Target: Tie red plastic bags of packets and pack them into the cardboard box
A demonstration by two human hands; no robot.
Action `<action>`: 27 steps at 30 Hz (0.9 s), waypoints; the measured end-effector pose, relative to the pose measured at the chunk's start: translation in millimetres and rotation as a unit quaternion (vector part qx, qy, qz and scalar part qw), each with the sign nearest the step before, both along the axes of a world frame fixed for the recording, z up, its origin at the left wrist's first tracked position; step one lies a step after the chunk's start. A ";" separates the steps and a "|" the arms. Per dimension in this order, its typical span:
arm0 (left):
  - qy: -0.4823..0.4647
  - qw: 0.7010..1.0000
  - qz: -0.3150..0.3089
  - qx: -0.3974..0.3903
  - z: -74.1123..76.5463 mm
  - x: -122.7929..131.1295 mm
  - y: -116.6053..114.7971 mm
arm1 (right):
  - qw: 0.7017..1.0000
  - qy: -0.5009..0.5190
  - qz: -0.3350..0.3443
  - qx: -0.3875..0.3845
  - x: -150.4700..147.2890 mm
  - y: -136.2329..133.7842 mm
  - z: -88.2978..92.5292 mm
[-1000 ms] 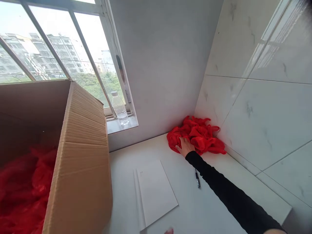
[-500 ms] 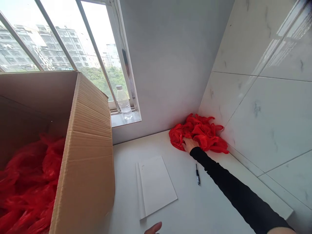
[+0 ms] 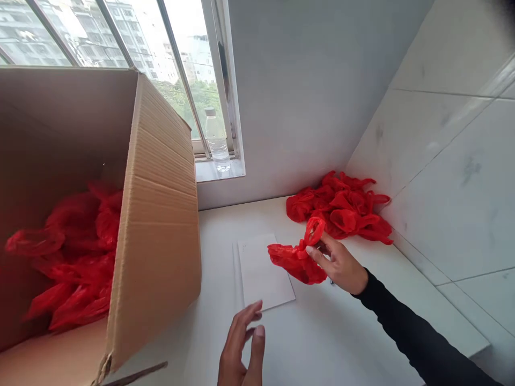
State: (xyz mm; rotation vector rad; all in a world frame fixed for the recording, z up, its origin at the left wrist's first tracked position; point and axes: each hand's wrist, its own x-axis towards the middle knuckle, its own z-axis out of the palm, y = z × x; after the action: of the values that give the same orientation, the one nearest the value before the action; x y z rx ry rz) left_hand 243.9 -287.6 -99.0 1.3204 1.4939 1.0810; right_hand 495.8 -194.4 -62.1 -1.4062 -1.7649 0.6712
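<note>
My right hand (image 3: pixel 340 264) pinches a crumpled red plastic bag (image 3: pixel 298 260) and holds it up above the white table. The bag hangs partly over a white notebook (image 3: pixel 263 273), and a loop of it sticks up past my fingers. Near the bottom of the view, my left hand (image 3: pixel 243 346) is empty, with thumb and fingers apart, just below the notebook. Behind my right hand, a heap of red plastic bags (image 3: pixel 346 206) lies in the corner against the walls. The pen is almost wholly hidden under my right hand.
To the left stands an open cardboard box (image 3: pixel 161 214) with more red bags (image 3: pixel 80 257) inside. A water bottle (image 3: pixel 218 142) is upright on the window sill (image 3: pixel 205 171). A tiled wall (image 3: pixel 454 203) bounds the table (image 3: pixel 322 343) on the right.
My right hand has come away from the heap toward me, bringing one red bag with it. My left hand has risen further into view. The view has shifted downward.
</note>
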 end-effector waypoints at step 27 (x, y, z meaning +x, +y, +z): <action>-0.099 0.988 -0.107 -0.041 -7.7 27.0 -3.3 | 0.964 0.140 0.093 -0.207 -58.6 -99.4 -65.1</action>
State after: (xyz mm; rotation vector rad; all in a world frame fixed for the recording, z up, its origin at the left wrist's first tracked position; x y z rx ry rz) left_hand 270.9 -291.0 -106.7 1.2449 1.2072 0.9701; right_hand 437.2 -293.8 -127.2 -1.3337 -1.5978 1.3351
